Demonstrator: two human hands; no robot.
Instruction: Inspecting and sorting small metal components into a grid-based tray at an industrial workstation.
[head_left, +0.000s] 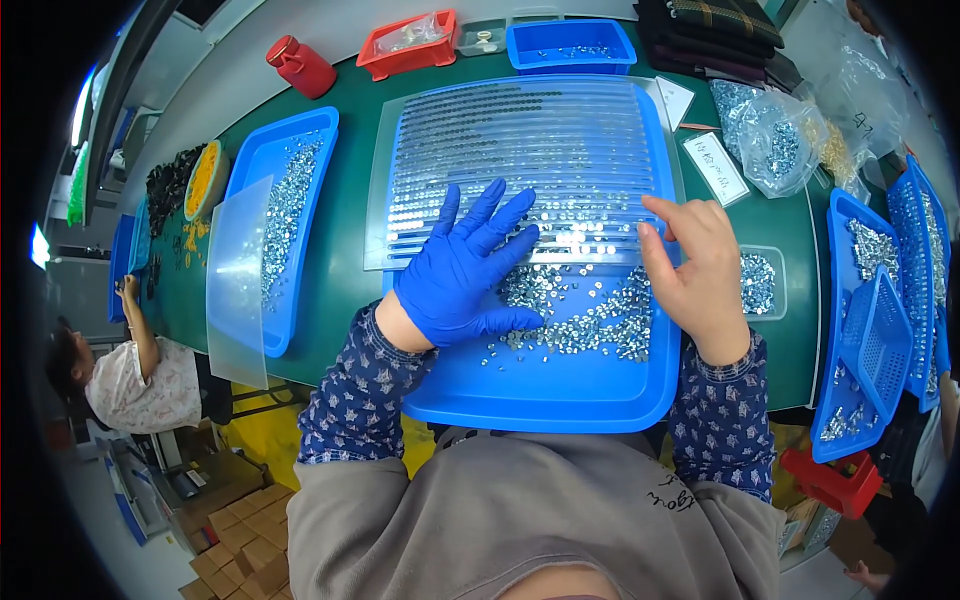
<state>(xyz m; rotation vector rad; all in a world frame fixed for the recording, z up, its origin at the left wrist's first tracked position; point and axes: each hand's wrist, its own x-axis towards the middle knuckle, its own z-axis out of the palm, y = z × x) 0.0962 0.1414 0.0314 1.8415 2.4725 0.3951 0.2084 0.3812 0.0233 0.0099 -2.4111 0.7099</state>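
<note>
My left hand (465, 268), in a blue glove, lies flat with fingers spread on the near edge of a clear grooved plate (520, 150). The plate rests on a large blue tray (560, 385). A heap of small silver metal parts (590, 310) lies in the tray just right of the gloved hand. My bare right hand (695, 270) rests on the tray's right side, forefinger and thumb touching the plate's right edge. Rows of the small parts sit in the plate's grooves. Neither hand grips anything.
A second blue tray (285, 200) of silver parts with a clear sheet (240, 280) stands to the left. Behind are a red jug (300, 65), red bin (410, 45) and blue bin (570, 45). Bags of parts (780, 140) and blue trays (870, 330) stand right. Another person (130, 370) works at far left.
</note>
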